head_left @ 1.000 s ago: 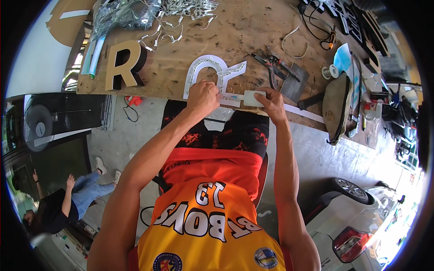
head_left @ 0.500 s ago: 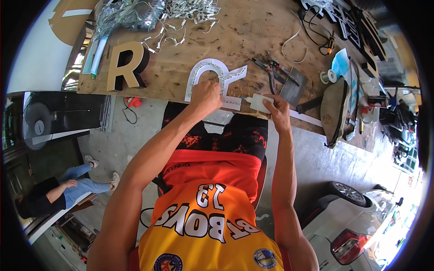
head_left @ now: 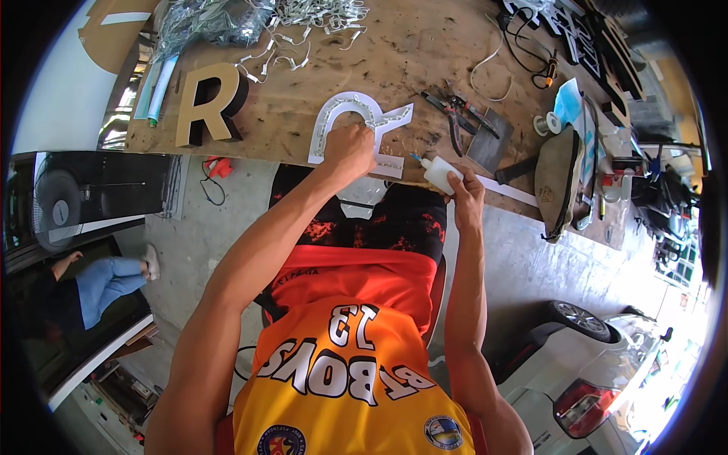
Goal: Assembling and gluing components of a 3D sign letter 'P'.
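Note:
A white letter R panel (head_left: pixel 324 136) lies flat near the table's front edge, with a string of small LED modules (head_left: pixel 359 100) running along its strokes. My left hand (head_left: pixel 350 149) rests on the panel's middle, its fingers curled in and closed; their tips and anything between them are hidden. Just right of the panel, my right hand (head_left: pixel 468 189) grips a white squeeze bottle (head_left: pixel 440 174) with a thin, blue-tipped nozzle. The bottle tilts, nozzle up and left toward the letter, apart from it.
A gold-faced, black-sided letter R (head_left: pixel 208 106) stands left on the wooden table (head_left: pixel 296 87). Beyond lie loose LED modules (head_left: pixel 318 11). Pliers (head_left: pixel 453 125), a grey plate (head_left: pixel 489 148), a wire spool (head_left: pixel 546 123) and a pouch (head_left: pixel 557 178) lie right. A person (head_left: pixel 83 288) sits far left.
My right hand has tilted the squeeze bottle so its nozzle points up more. My left hand stays nearly in place on the letter. The person at left has shifted farther left.

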Demonstrator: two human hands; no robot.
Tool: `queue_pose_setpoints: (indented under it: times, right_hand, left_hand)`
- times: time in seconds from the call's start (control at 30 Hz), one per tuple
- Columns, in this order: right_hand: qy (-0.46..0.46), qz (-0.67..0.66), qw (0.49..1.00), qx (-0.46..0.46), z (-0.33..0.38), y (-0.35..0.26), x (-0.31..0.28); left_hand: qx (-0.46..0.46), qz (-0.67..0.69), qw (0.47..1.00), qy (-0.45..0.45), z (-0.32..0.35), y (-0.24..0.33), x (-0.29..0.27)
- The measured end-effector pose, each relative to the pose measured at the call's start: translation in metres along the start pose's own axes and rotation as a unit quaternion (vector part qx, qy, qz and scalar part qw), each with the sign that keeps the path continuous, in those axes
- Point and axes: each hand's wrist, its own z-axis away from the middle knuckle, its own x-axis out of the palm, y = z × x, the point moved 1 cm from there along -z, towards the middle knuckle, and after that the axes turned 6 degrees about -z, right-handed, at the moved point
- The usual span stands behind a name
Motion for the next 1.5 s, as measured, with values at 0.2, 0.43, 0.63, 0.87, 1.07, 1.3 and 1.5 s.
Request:
queue_pose_setpoints:
  times: [0.2, 0.43, 0.63, 0.87, 1.07, 1.3, 1.5]
  right_hand:
    - [0.003, -0.029, 1.0, 0.0, -0.002, 0.005, 0.0]
    - [0.046, -0.084, 0.994, -0.049, 0.001, 0.006, 0.01]
    - [0.03, -0.023, 0.993, -0.109, -0.017, 0.012, 0.039]
    - [0.167, 0.237, 0.934, -0.21, -0.036, 0.013, 0.075]
    - [0.17, 0.35, 0.874, -0.293, -0.028, 0.013, 0.072]
    - [0.17, 0.4, 0.834, -0.341, -0.024, 0.011, 0.065]
    - [0.215, 0.437, 0.829, -0.275, -0.026, 0.008, 0.071]
  left_hand:
    - [-0.005, -0.008, 1.0, -0.011, 0.0, -0.003, 0.004]
    - [0.0, 0.024, 1.0, -0.007, 0.005, -0.011, 0.013]
    - [-0.024, 0.037, 0.999, -0.028, -0.001, -0.011, 0.014]
    - [-0.04, 0.037, 0.998, -0.007, 0.003, -0.009, 0.013]
    - [-0.038, 0.054, 0.998, 0.0, 0.0, -0.011, 0.011]
    - [-0.052, 0.052, 0.997, -0.027, -0.003, -0.012, 0.008]
    - [-0.03, 0.104, 0.994, -0.022, 0.0, -0.023, 0.012]
